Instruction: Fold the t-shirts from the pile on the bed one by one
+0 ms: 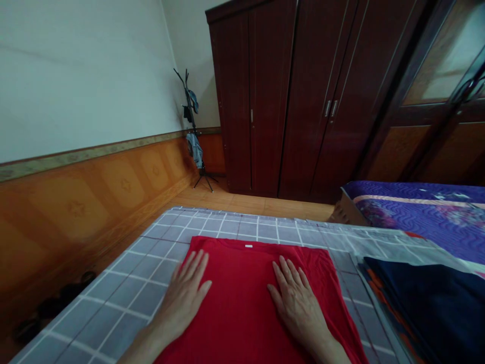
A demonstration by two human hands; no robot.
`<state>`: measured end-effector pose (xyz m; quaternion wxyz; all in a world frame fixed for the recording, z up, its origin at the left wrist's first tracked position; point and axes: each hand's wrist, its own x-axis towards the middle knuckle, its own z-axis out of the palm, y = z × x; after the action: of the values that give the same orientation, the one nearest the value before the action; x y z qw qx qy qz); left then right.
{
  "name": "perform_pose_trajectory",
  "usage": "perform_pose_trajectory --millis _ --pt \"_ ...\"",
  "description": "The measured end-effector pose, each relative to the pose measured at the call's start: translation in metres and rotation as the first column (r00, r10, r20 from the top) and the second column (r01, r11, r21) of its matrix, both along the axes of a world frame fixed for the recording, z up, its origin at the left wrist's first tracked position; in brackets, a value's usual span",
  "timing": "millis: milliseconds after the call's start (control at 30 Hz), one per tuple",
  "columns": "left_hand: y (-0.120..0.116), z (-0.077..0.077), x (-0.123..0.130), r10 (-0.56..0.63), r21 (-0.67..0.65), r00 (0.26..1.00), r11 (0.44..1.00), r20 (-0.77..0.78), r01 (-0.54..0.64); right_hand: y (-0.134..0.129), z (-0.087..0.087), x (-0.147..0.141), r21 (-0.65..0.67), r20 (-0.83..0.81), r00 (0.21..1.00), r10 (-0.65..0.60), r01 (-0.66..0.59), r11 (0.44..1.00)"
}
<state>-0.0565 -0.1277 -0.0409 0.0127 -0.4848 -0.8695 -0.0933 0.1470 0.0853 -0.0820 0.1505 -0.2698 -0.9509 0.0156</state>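
A red shirt (238,303) lies spread out on a grey checked cloth (125,293), with a small white label at its far edge. My left hand (185,290) is at the shirt's left edge, fingers stretched out and slightly blurred. On the right part of the shirt rests my right hand (293,290), palm down with its fingers spread. Neither hand grips the fabric. Some wrinkles show in the shirt to the right of my right hand. The near end of the shirt runs out of the picture.
Folded dark blue clothing (432,303) lies at the right, with orange and grey layers under it. Beyond are a purple patterned bedspread (424,202), a dark red wardrobe (265,101) and a coat stand (192,121). Dark items (56,303) lie on the floor at left.
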Motion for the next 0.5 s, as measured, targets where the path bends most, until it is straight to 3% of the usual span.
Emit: perform_pose_trajectory --millis 67,133,233,300,400,500 --pt "0.032 0.011 0.036 -0.220 0.005 0.963 0.975 0.153 0.222 0.002 -0.005 0.001 0.028 -0.017 1.000 0.011 -0.010 1.000" --pt "0.064 0.013 0.063 -0.374 0.006 0.889 0.922 0.265 0.387 0.005 -0.010 0.003 0.054 -0.030 0.999 0.045 -0.043 0.998" --pt "0.093 0.005 0.072 -0.490 -0.010 0.808 0.853 0.326 0.521 0.008 -0.014 0.004 0.092 -0.018 0.994 0.110 -0.108 0.990" --pt "0.095 0.000 0.061 -0.426 -0.041 0.853 0.888 0.303 0.458 0.008 -0.015 0.004 0.107 -0.015 0.996 0.089 -0.087 0.990" --pt "0.080 0.000 0.044 -0.289 -0.079 0.921 0.945 0.262 0.319 0.007 -0.015 0.002 0.118 -0.028 0.999 0.034 -0.031 0.993" --pt "0.065 0.001 0.046 -0.466 -0.035 0.823 0.864 0.326 0.503 0.009 -0.020 0.003 0.163 -0.035 0.997 0.072 -0.066 0.985"
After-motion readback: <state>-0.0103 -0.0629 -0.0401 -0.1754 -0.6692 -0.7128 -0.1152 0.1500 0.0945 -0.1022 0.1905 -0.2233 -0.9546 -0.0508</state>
